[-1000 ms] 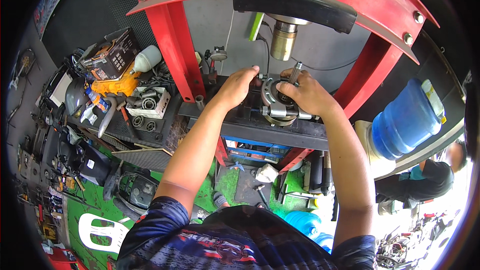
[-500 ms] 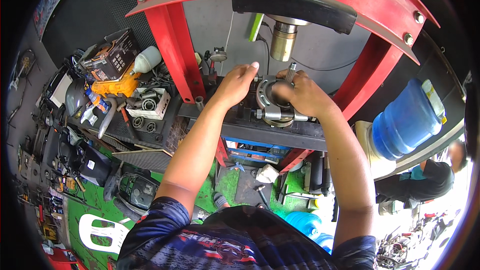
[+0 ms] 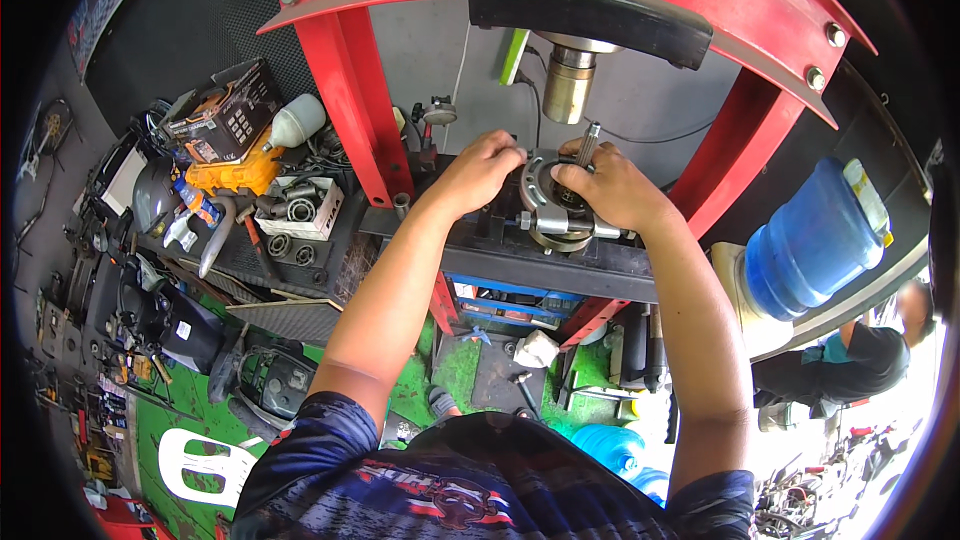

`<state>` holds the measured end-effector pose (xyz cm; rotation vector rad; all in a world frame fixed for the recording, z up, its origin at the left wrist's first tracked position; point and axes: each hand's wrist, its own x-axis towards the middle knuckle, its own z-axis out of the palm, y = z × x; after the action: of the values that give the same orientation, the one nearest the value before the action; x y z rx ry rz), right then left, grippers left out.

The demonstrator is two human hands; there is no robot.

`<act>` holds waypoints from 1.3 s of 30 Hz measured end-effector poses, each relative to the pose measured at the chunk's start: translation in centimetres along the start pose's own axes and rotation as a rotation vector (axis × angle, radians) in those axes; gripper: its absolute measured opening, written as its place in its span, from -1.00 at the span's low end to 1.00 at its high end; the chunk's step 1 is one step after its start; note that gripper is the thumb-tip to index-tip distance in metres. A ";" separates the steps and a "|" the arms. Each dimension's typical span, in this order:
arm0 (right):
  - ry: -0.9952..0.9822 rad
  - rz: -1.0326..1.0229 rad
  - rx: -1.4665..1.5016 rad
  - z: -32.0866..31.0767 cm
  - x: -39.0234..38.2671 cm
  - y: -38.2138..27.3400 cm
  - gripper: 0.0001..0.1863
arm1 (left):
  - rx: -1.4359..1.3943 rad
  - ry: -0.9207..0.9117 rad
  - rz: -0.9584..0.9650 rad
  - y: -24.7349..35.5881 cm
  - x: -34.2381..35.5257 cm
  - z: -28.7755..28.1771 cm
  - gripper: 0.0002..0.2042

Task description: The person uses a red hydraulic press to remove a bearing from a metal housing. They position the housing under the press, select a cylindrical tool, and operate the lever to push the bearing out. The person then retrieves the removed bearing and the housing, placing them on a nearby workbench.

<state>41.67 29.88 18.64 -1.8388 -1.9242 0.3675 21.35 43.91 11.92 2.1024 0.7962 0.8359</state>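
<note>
A bearing separator [image 3: 540,188], a ring-like metal clamp with bolts, sits on the press bed around a round dark metal part [image 3: 568,196]. From that part a splined steel shaft [image 3: 590,143] rises at a slight tilt. My right hand [image 3: 615,183] closes around the shaft's lower end, thumb in front and fingers behind. At the separator's far left side, my left hand [image 3: 487,172] pinches the end of its far bolt, though the fingertips hide most of it. The separator's near bolt [image 3: 526,222] shows its head. Above hangs the press ram [image 3: 569,90], apart from the shaft.
The red press frame [image 3: 350,90] stands around the work, with a black bed [image 3: 480,258] under it. At left, a bench holds a white box of bearings [image 3: 312,210] and a hammer [image 3: 252,240]. A blue water jug [image 3: 815,245] stands right; a person [image 3: 850,365] is beyond.
My left hand has moved right and its thumb has folded in toward the separator's bolt. My right thumb has settled on the round part, and the separator has shifted slightly right.
</note>
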 end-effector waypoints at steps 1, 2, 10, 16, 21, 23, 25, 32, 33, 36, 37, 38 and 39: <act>-0.002 -0.008 -0.003 0.0 0.1 0.4 -0.57 | -0.042 -0.051 -0.119 1.1 0.1 -0.1 -0.53; -0.003 -0.019 -0.008 0.0 0.1 0.5 -0.56 | -0.082 -0.099 -0.238 2.1 0.1 -0.2 -0.57; 0.003 -0.151 -0.181 0.1 -0.3 -0.4 -0.71 | -0.024 -0.032 -0.001 0.4 -0.3 -0.3 -0.57; 0.039 -0.240 -0.244 0.6 0.1 -0.1 -0.72 | -0.155 0.158 0.094 0.3 -0.7 0.3 -0.58; -0.013 -0.088 -0.084 -0.4 -0.4 -1.2 -0.50 | 0.058 -0.079 -0.226 3.2 -0.6 -1.0 -0.59; 0.012 -0.155 -0.170 0.0 -0.4 -0.9 -0.69 | 0.087 -0.016 -0.077 2.5 -0.4 -1.0 -0.58; 0.042 -0.239 -0.244 0.4 0.0 -0.4 -0.71 | 0.077 0.182 0.499 0.1 -0.6 -0.2 -0.54; 0.005 -0.096 -0.160 -0.3 -0.4 -1.2 -0.70 | 0.039 0.041 -0.289 3.2 -0.8 -0.9 -0.54; 0.015 -0.075 -0.135 -0.2 -0.3 -1.0 -0.70 | 0.023 0.101 -0.046 2.3 -0.6 -0.6 -0.49; 0.034 -0.061 -0.113 0.4 0.2 -0.3 -0.70 | 0.004 0.144 0.248 0.5 -0.4 -0.2 -0.39; 0.007 -0.095 -0.159 -0.1 -0.1 -0.7 -0.70 | 0.019 0.067 0.056 1.4 -0.5 -0.7 -0.39; -0.009 -0.112 -0.188 -0.2 -0.2 -0.8 -0.70 | 0.033 -0.011 -0.136 1.9 -0.6 -0.9 -0.39; -0.024 -0.129 -0.216 -0.2 -0.2 -0.8 -0.70 | 0.019 0.022 -0.155 1.8 -0.6 -0.7 -0.41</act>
<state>41.05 29.59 19.15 -1.8343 -2.1587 0.1453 20.99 42.79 13.49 2.0212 0.9687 0.7715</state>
